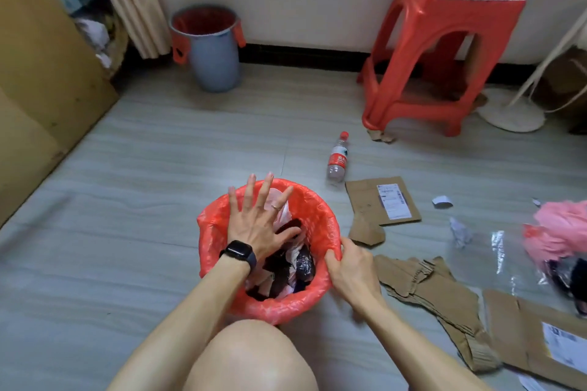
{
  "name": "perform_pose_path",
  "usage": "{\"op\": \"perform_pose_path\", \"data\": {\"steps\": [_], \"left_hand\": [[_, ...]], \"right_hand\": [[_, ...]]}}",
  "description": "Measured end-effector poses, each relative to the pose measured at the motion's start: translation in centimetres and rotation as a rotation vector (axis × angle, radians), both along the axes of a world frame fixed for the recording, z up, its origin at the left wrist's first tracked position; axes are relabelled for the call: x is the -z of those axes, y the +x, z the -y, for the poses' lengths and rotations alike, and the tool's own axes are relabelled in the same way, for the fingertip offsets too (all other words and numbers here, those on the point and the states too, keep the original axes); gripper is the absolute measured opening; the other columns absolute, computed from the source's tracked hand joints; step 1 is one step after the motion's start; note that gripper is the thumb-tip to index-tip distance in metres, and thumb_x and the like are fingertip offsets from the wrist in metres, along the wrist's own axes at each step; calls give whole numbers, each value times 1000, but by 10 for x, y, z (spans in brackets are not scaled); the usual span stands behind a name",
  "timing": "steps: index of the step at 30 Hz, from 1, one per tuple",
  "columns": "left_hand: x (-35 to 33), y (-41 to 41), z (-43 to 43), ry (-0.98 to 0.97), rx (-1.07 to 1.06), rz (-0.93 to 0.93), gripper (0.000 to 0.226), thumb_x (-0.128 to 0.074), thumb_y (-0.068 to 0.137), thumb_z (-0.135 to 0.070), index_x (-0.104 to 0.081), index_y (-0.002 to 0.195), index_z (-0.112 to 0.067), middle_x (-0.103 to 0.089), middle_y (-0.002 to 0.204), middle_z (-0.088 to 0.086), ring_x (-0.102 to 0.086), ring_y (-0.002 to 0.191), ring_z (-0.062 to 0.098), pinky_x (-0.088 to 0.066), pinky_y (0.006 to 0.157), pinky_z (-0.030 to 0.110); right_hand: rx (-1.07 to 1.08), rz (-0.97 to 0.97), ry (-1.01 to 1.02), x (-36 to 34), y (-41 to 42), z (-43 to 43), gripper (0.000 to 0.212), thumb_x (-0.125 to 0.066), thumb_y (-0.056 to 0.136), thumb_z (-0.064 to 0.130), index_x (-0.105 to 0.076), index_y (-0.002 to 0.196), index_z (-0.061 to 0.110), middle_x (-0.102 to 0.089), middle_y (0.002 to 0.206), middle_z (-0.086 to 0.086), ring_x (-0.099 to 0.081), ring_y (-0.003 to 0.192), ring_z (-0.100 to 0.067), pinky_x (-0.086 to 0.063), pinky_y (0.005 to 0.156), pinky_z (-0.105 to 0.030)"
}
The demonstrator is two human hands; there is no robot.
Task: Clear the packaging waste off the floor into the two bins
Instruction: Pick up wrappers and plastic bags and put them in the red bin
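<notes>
- The red-lined bin sits in the lower middle of the frame, just past the knee.
- The left hand is spread wide and flat over the rubbish inside, holding nothing (it looks like it is pressing the stuff down).
- The right hand grips the bin's rim on the right side.
- The torn cardboard lies on the floor just right of that hand. Its long side runs toward the lower right, and the right hand is much nearer to it.
- The bottle lies higher up, with its cap pointing toward the top of the frame.
- The second bin stands at the upper left.
</notes>
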State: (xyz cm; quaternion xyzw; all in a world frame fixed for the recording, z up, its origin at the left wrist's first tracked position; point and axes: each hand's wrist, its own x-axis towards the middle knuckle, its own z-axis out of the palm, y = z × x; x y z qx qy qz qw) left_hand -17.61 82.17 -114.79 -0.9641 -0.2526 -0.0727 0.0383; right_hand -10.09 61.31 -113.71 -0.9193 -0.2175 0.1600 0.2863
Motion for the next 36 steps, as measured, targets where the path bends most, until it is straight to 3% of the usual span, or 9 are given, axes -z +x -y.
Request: {"op": "perform_pose_path", "data": {"steps": [2,4,8,14,17,19,24,28,36], "left_hand": [[7,19,-5,-34,32,-107,71,-26,83,-84,-14,148,-60,-5,167,-5,-3,151,40,-1,103,80],[14,30,-14,-60,9,-152,56,-35,94,-68,-15,146,-63,-4,167,-10,-2,152,40,-3,100,82],[17,41,-36,25,57,-300,84,-48,92,-34,10,145,-63,11,166,-12,-11,149,35,-30,99,60],[12,23,-45,-111,7,-354,65,-31,95,-66,4,149,-59,9,166,-8,-17,145,38,-33,105,60],[-17,25,-45,-245,11,-477,88,-55,80,-74,-5,150,-56,7,166,-1,-16,148,39,-31,111,60],[-44,27,-32,-259,42,-529,102,-69,70,-69,-9,151,-54,5,166,3,-14,149,37,-27,113,60],[-116,51,23,-227,148,-409,86,-67,82,-52,-22,154,-40,-15,164,8,-23,147,32,-29,116,50],[-175,91,89,-202,329,-304,78,-64,89,-40,-22,155,-37,-27,159,6,-33,141,31,-39,110,46],[-238,187,294,-149,826,-235,72,-60,92,-42,-24,153,-38,-43,146,2,-47,129,27,-49,97,45]], "right_hand": [[15,7,20,1,5,1,19,-53,91,30,-66,95,17,-71,83,-11,-64,83,-36,-45,74,-40],[47,28,42,0,8,4,19,-53,93,29,-66,102,19,-72,84,-10,-65,82,-35,-43,71,-38],[101,84,107,5,23,0,22,-54,94,25,-65,112,19,-72,94,-10,-64,87,-34,-43,72,-38],[14,60,80,8,25,-11,23,-46,98,30,-58,115,18,-67,103,-9,-64,89,-36,-51,73,-43],[-8,-10,7,3,33,-7,32,-48,98,39,-58,121,19,-65,114,-8,-64,102,-35,-52,85,-43],[-69,-26,-62,-11,41,3,39,-49,96,45,-58,126,20,-64,120,-9,-61,111,-34,-50,92,-42],[-164,56,-149,-64,82,54,41,-48,93,40,-59,129,24,-66,125,-4,-60,115,-28,-51,95,-40],[-195,117,-381,-120,123,120,37,-48,89,30,-65,121,21,-68,121,-10,-62,110,-34,-54,91,-44],[112,129,-654,-203,142,345,46,-44,75,44,-71,106,23,-73,110,-9,-66,99,-35,-56,87,-38]]}}
